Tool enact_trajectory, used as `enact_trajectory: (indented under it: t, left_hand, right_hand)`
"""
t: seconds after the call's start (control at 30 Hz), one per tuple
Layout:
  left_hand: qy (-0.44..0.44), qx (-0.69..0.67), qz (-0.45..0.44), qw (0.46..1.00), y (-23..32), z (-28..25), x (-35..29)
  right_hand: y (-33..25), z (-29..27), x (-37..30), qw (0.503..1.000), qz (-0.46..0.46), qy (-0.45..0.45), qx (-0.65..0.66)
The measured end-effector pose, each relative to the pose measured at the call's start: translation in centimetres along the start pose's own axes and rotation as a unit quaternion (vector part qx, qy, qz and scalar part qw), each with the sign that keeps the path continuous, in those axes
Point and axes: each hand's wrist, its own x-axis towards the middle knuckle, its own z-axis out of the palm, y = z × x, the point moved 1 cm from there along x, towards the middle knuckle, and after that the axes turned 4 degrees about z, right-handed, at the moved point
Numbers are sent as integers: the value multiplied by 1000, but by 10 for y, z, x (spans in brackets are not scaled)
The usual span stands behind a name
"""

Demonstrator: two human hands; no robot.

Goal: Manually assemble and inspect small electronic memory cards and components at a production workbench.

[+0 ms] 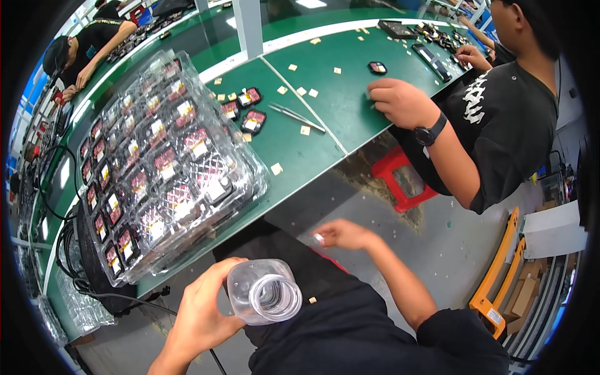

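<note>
My left hand [203,310] is wrapped round a clear plastic bottle [244,286], held over my lap. The bottle's threaded mouth is uncapped and tilts up toward me. Further right, above my thigh, my right hand [347,235] pinches a small white piece [319,238] between thumb and fingers. It could be a cap, but it is too small to tell. Left of my hands, on the green table, stands a stack of clear plastic trays [253,178] filled with small black parts with red and white faces.
Tweezers [297,117], loose black parts [253,121] and pale square chips [277,169] lie on the green table [300,150]. A co-worker's hand [400,103] reaches over it at right. A red stool [406,187] and a yellow pallet jack [494,281] stand on the floor.
</note>
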Motion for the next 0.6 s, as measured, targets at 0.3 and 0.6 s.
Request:
enact_trajectory:
  t: [0.3, 0.6]
  left_hand:
    - [-30, -13, -33, 999, -1, -1, -3]
    - [-24, -42, 7, 999, -2, -2, -11]
  right_hand:
    - [-74, 25, -53, 947, -166, -2, 274]
    - [-146, 45, -106, 847, -313, -110, 415]
